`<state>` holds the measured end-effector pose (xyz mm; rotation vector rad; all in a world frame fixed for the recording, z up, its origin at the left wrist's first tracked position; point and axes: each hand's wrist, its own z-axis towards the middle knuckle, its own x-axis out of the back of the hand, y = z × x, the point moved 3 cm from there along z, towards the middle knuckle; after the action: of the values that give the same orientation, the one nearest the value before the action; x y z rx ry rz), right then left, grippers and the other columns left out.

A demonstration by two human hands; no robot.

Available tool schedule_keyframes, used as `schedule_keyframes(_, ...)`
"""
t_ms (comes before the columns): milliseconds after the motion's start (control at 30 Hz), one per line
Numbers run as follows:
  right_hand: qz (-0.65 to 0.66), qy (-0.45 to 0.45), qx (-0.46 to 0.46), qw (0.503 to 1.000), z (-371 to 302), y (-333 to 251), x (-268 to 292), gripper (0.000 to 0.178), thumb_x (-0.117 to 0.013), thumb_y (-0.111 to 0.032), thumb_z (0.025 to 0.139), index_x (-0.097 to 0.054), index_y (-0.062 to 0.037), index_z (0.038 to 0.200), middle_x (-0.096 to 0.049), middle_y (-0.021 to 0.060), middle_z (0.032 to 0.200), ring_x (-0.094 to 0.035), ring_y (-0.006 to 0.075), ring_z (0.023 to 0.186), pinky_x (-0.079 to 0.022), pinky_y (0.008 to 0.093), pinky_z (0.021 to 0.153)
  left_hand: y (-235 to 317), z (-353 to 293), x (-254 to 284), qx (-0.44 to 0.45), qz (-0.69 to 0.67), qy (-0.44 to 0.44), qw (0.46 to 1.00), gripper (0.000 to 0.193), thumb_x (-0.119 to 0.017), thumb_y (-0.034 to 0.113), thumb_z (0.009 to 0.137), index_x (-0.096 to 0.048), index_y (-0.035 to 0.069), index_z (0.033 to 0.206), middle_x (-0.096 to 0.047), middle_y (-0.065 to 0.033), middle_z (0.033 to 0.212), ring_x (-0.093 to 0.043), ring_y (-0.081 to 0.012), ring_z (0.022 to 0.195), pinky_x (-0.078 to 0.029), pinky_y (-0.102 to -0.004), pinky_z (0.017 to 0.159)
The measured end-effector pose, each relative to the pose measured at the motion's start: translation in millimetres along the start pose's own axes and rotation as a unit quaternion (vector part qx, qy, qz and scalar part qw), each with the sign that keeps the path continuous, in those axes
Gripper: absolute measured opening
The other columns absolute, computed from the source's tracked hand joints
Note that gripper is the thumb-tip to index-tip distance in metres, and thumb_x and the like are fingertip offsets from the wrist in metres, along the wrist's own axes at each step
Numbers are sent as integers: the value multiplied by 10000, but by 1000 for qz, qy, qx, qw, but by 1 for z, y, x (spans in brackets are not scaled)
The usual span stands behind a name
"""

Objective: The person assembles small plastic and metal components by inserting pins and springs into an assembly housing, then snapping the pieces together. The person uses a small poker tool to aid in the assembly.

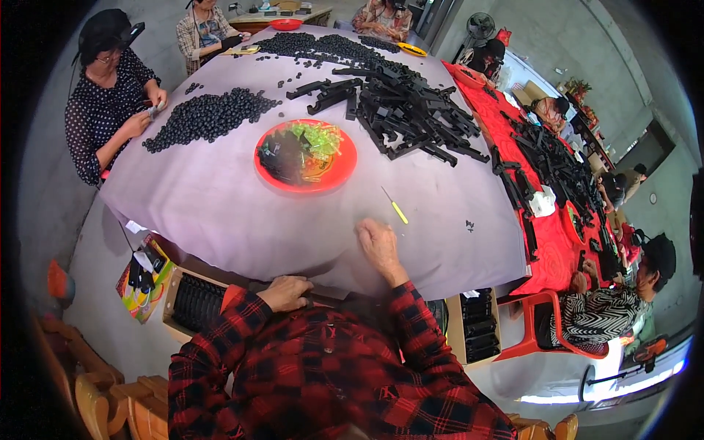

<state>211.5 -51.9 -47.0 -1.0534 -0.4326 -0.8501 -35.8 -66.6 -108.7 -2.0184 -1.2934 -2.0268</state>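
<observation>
My left hand [286, 293] lies at the near table edge, just above my lap. Its fingers point right and look loosely stretched, with nothing visible in them. On the cloth further right rests my right hand [379, 246], its fingers curled in; whatever they may hold is hidden. Beyond it lies a thin hook tool with a yellow handle [400, 213], apart from the hand. A red plate [345, 172] ahead holds pale green strips and dark small pieces. A few tiny black parts [470, 226] are on the cloth to the right.
Long black plastic parts [411, 110] are heaped beyond the plate. Piles of small round black pieces [213, 117] spread left and far. Boxes of black parts [194, 304] [480, 326] flank me below the table. Co-workers sit around this table and a red-covered table [546, 253].
</observation>
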Motion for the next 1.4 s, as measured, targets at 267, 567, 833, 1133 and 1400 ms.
schedule_keyframes(267,-7,3,7,1000,0,-1,0,84,-557,-152,898,-611,-89,885,-636,124,800,-611,336,811,-445,448,765,-1,2,-1,8,-8,-17,1000,430,-617,183,793,-623,26,1194,-614,-174,1172,-571,-379,1133,-465,-475,959)
schedule_keyframes(567,-5,6,10,1000,0,1,-1,94,-555,-162,911,-611,-91,883,-633,130,798,-609,340,808,-438,450,765,2,2,1,19,-11,-33,999,431,-619,179,795,-622,26,1199,-619,-170,1166,-571,-374,1138,-466,-473,957)
schedule_keyframes(833,-7,9,17,1000,0,1,-2,93,-561,-163,909,-615,-89,896,-634,134,805,-608,344,813,-441,449,763,-1,2,-2,-3,-6,-16,1000,428,-621,183,792,-624,23,1189,-621,-169,1147,-583,-380,1112,-477,-474,935)
schedule_keyframes(1133,4,10,17,1000,0,2,-2,82,-564,-150,898,-617,-87,899,-637,127,826,-609,338,830,-442,443,768,-4,3,-5,-3,-4,-9,1000,416,-627,187,796,-624,24,1178,-618,-169,1102,-588,-381,1086,-479,-484,919)
schedule_keyframes(1400,-11,11,23,1000,1,1,-1,87,-556,-147,899,-615,-85,884,-625,123,795,-603,332,808,-436,440,758,-2,3,-3,3,-6,-12,1000,412,-629,189,798,-624,34,1180,-617,-161,1122,-586,-376,1099,-480,-486,923)
